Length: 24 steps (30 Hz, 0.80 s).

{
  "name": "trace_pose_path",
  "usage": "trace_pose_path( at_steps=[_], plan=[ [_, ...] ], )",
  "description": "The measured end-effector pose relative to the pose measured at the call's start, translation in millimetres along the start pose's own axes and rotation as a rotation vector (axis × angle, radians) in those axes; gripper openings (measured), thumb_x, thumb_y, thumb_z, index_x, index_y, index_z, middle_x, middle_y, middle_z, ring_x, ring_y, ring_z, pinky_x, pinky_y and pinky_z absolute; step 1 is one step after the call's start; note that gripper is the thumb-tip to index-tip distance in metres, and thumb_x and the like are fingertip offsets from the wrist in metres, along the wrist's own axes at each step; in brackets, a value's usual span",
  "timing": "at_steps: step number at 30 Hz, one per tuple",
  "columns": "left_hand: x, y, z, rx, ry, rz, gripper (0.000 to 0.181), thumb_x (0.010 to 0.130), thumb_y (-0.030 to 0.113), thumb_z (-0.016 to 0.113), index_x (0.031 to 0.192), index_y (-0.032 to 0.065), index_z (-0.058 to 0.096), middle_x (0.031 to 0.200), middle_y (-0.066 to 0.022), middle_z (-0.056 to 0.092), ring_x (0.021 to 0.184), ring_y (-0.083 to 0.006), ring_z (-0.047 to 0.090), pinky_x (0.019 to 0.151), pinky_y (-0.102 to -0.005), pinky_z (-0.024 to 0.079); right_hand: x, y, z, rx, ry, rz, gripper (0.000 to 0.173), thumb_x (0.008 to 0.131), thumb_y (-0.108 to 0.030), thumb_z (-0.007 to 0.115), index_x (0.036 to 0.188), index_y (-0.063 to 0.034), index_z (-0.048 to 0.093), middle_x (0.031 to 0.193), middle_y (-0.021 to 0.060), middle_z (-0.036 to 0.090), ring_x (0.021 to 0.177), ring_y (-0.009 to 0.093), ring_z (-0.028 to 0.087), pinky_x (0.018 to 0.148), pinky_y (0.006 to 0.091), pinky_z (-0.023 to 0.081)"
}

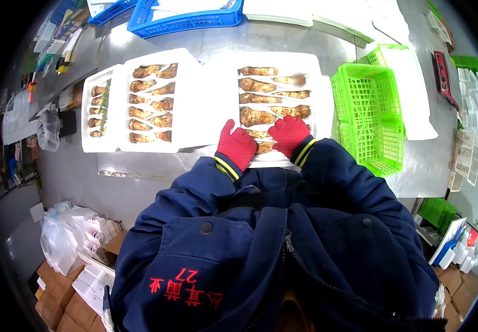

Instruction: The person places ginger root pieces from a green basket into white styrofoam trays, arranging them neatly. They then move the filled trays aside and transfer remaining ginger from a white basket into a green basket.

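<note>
Two columns of brown, rough-skinned mushrooms (258, 116) lie in white wrapping inside a white foam box (316, 76) in front of me. My left hand (237, 145), in a red dotted glove, rests at the box's near left edge beside the lower mushrooms, index finger extended. In a matching glove, my right hand (289, 135) bends over the lower right column, its fingertips at the mushrooms and wrapping. Whether either hand grips anything is hidden. To the left stands another foam box (185, 62) with two columns of mushrooms, and a narrower one (87, 112) with a green fern-like sprig across its mushrooms.
Nested bright green plastic baskets (365, 120) stand right of the box, beside white sheets (417, 95). Blue crates (189, 20) line the far side of the metal table (421, 166). A red-and-black device (443, 79) lies at the right. Cardboard boxes (58, 286) and plastic bags (62, 236) are low at left.
</note>
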<state>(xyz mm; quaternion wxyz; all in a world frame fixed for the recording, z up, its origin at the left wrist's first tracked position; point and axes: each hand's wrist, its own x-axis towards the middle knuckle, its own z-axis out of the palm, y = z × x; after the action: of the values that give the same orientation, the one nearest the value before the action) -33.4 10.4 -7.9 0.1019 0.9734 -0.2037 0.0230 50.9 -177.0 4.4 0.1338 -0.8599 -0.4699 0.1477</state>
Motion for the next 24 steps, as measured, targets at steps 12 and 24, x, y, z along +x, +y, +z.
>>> trace_pose_path(
  at_steps=[12,24],
  plan=[
    [117,-33,25,0.066,0.181,-0.285,0.044,0.079,0.012,0.047,0.122,0.0026,0.045,0.128,-0.016,0.043,0.121,-0.0346,0.037,0.103,-0.045,0.025,60,72,8,-0.285,0.378,0.266,0.049,0.077,-0.011,0.05,0.125,-0.0134,0.046,0.126,0.0084,0.048,0.115,0.029,0.046,0.092,0.0438,0.037],
    [110,-44,20,0.04,0.138,-0.27,0.041,0.074,0.01,0.052,0.115,0.0032,0.049,0.121,-0.0161,0.047,0.116,-0.0335,0.041,0.102,-0.045,0.027,74,62,16,-0.255,0.258,0.22,0.046,0.078,-0.016,0.05,0.124,-0.0151,0.047,0.126,0.0061,0.049,0.119,0.023,0.042,0.091,0.0489,0.034]
  ],
)
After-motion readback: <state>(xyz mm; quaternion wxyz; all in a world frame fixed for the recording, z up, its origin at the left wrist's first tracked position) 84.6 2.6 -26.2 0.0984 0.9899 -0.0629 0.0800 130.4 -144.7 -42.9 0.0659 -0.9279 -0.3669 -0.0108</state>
